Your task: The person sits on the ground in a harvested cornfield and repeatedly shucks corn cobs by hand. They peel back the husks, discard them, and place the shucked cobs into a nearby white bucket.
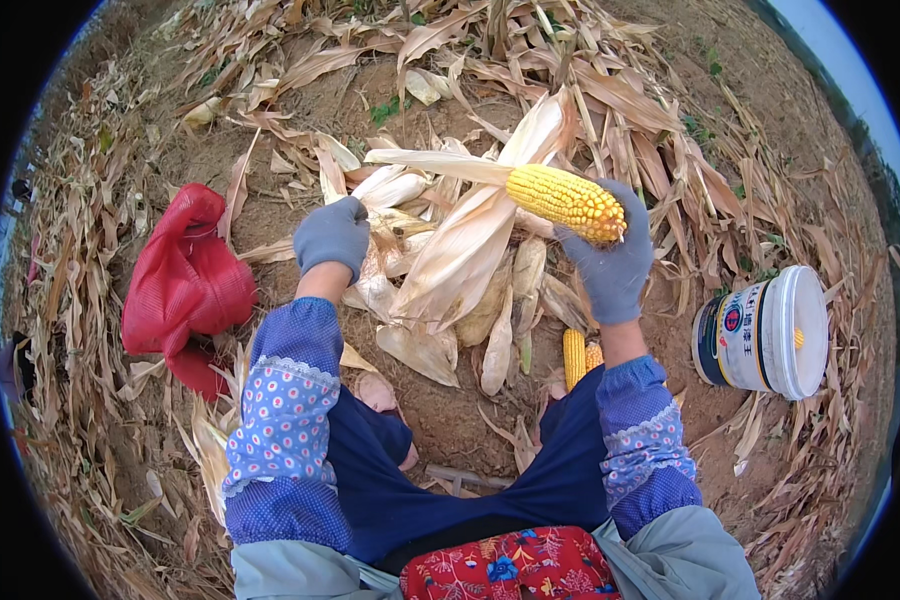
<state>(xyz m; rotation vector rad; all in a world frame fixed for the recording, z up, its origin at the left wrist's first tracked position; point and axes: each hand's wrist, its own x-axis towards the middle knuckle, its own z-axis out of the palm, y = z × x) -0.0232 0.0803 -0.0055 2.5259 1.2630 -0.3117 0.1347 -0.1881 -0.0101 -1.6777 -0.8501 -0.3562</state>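
Observation:
My right hand (615, 251), in a grey glove, grips a yellow ear of corn (562, 201) by its tip end. The ear's kernels are bare, and its dry husk leaves (461, 259) are peeled back and spread out from the base. To the left, my left hand (334, 236), gloved too, is curled into a fist beside the husk leaves; its fingertips are hidden and I see nothing in it. Under the held ear lies a pile of ears still in their pale husks (420, 352). Bare yellow cobs (574, 358) rest on the soil near my right knee.
A red mesh sack (191, 277) lies crumpled at the left. On the right, a white plastic paint bucket (757, 334) bearing writing has some yellow corn at its opening. Dry corn stalks and leaves (637, 97) cover much of the brown soil around me.

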